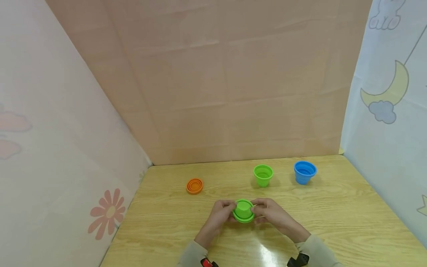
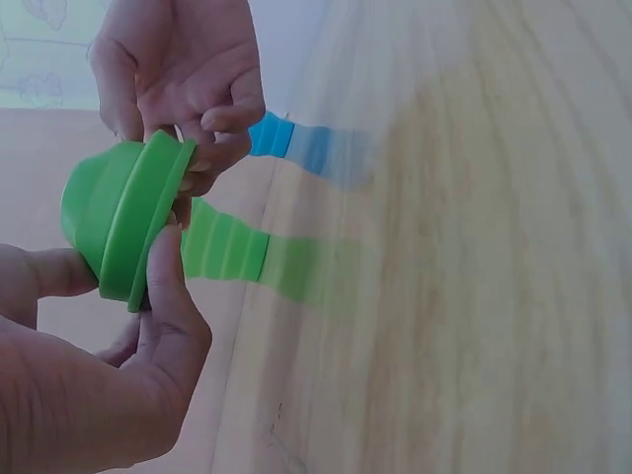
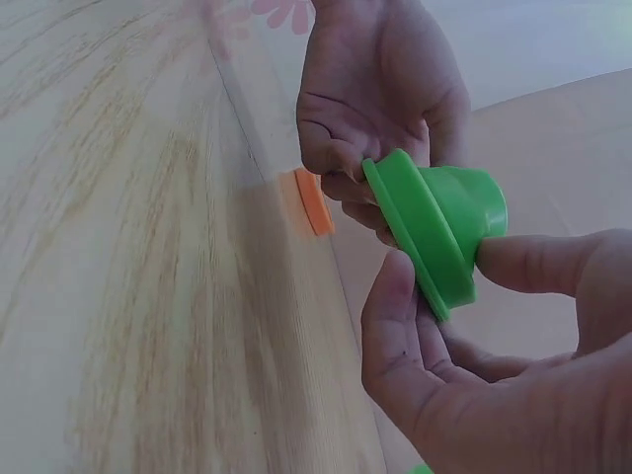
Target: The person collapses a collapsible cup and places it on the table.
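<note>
Between both hands is a green collapsible cup [image 1: 243,210], partly folded, its narrow base facing up and its rim facing down. My left hand [image 1: 221,214] pinches one side of it, thumb on the outer wall and fingers at the rim. On the opposite side my right hand [image 1: 271,214] pinches it the same way. In the left wrist view the green collapsible cup [image 2: 123,217] is held above the table, and the right wrist view shows the cup's stepped wall [image 3: 434,222] between thumb and fingers.
Behind the hands a second green cup [image 1: 263,175] stands unfolded, with an unfolded blue cup [image 1: 304,172] to its right. An orange cup [image 1: 194,186] lies folded flat at the back left. A brown panel [image 1: 230,92] closes off the wooden table [image 1: 160,222] at the back.
</note>
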Demonstrator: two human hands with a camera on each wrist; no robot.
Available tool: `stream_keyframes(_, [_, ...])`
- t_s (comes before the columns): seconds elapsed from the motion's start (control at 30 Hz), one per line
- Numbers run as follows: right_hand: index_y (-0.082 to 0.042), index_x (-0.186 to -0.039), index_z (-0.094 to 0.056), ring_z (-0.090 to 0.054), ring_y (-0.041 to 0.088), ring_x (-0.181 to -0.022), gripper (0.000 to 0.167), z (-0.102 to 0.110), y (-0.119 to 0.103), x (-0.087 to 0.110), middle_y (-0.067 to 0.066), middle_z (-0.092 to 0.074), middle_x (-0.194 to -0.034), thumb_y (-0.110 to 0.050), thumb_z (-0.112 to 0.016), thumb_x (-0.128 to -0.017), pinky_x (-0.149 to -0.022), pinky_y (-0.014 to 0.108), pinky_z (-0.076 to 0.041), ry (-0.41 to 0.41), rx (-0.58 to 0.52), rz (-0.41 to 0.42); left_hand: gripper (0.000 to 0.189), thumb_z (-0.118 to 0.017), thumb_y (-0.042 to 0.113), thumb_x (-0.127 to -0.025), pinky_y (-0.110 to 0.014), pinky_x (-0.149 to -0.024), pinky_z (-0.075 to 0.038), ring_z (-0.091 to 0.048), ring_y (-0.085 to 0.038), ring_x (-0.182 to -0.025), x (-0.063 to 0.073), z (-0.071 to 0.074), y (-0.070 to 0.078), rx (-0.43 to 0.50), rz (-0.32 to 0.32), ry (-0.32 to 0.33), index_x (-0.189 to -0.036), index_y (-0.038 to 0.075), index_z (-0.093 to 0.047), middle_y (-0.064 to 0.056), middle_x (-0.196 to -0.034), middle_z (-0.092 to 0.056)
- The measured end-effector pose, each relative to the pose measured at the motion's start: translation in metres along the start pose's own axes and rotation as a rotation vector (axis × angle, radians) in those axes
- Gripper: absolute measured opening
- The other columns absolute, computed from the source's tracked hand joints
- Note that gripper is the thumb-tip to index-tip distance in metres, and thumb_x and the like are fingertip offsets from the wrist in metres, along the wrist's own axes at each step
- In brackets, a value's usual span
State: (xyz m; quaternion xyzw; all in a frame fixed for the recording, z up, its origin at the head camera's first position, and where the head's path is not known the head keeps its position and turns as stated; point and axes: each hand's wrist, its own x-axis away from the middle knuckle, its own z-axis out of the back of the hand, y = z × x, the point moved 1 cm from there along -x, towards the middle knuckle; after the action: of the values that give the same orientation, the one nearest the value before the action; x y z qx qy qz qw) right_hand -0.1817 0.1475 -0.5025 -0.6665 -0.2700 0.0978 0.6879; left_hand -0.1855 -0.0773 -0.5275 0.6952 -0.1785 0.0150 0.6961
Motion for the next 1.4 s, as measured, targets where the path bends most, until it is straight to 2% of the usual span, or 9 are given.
stream_keyframes(0.17, [0.019, -0.142, -0.047, -0.069, 0.016, -0.097, 0.053, 0.000, 0.004, -0.001, 0.014, -0.069, -0.118, -0.016, -0.060, -0.105, -0.084, 0.033, -0.064, 0.007, -0.005, -0.003, 0.030, -0.060, 0.020, -0.105, -0.026, -0.071, -0.066, -0.072, -0.011, -0.079, 0.003, -0.003, -0.003, 0.017, 0.035, -0.007, -0.119, -0.005, -0.070, -0.009, -0.102, -0.073])
stream_keyframes(0.33, [0.019, -0.139, -0.049, -0.071, 0.016, -0.096, 0.050, 0.002, 0.008, -0.002, 0.013, -0.070, -0.117, -0.015, -0.060, -0.104, -0.085, 0.035, -0.064, 0.028, 0.014, -0.003, 0.030, -0.060, 0.019, -0.105, -0.026, -0.072, -0.066, -0.073, -0.011, -0.080, 0.004, -0.004, -0.002, 0.017, 0.038, -0.027, -0.118, -0.005, -0.070, -0.009, -0.103, -0.072])
stream_keyframes(0.53, [0.021, -0.139, -0.047, -0.074, 0.020, -0.102, 0.049, 0.001, 0.014, 0.000, 0.018, -0.071, -0.120, -0.011, -0.058, -0.104, -0.093, 0.046, -0.065, 0.043, -0.023, 0.004, 0.033, -0.058, 0.022, -0.108, -0.029, -0.080, -0.067, -0.075, -0.012, -0.087, 0.005, -0.002, -0.002, 0.036, 0.060, -0.082, -0.123, -0.004, -0.069, -0.011, -0.110, -0.074])
stream_keyframes(0.77, [0.024, -0.139, -0.044, -0.076, 0.024, -0.101, 0.050, 0.001, 0.019, -0.002, 0.020, -0.070, -0.120, -0.007, -0.057, -0.102, -0.094, 0.043, -0.066, 0.073, -0.065, 0.009, 0.035, -0.062, 0.020, -0.106, -0.032, -0.088, -0.067, -0.075, -0.017, -0.096, 0.007, 0.000, 0.000, 0.085, 0.063, -0.142, -0.130, -0.004, -0.067, -0.013, -0.118, -0.074])
stream_keyframes(1.07, [0.022, -0.139, -0.044, -0.076, 0.024, -0.102, 0.048, 0.002, 0.020, -0.002, 0.022, -0.067, -0.123, -0.008, -0.056, -0.103, -0.095, 0.043, -0.065, 0.067, -0.077, 0.011, 0.039, -0.062, 0.016, -0.103, -0.033, -0.091, -0.066, -0.074, -0.016, -0.098, 0.006, -0.002, 0.000, 0.090, 0.055, -0.150, -0.136, -0.005, -0.064, -0.014, -0.121, -0.074])
stream_keyframes(1.4, [0.022, -0.138, -0.045, -0.076, 0.022, -0.100, 0.050, 0.000, 0.018, -0.001, 0.021, -0.069, -0.120, -0.010, -0.058, -0.103, -0.095, 0.041, -0.066, 0.073, -0.060, -0.007, 0.040, -0.064, 0.009, -0.100, -0.037, -0.091, -0.067, -0.077, -0.024, -0.107, 0.006, -0.001, -0.002, 0.083, 0.040, -0.149, -0.137, -0.006, -0.063, -0.018, -0.123, -0.076])
